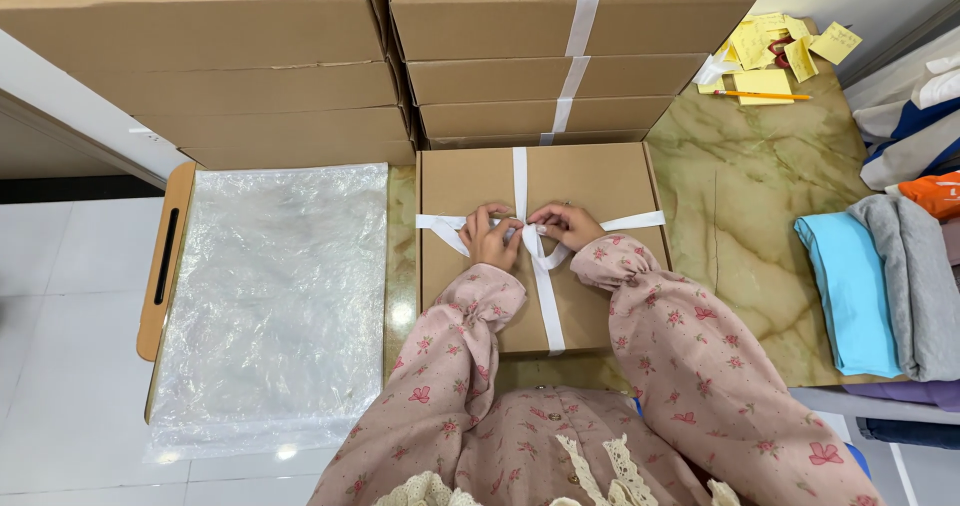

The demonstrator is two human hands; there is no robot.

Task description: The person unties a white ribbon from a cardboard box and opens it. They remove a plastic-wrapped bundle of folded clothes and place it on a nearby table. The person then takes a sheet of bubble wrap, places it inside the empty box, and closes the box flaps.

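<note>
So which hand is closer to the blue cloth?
The right hand. It rests on the box at the ribbon knot, on the side toward the blue cloth. The left hand sits just beyond it, farther from the cloth.

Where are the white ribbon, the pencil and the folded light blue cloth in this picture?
white ribbon (pixel 548 301): head view, on the strip running down the box lid below the hands.
pencil (pixel 765 94): head view, middle of its shaft, by the yellow notes.
folded light blue cloth (pixel 850 286): head view, centre of its top face.
</note>
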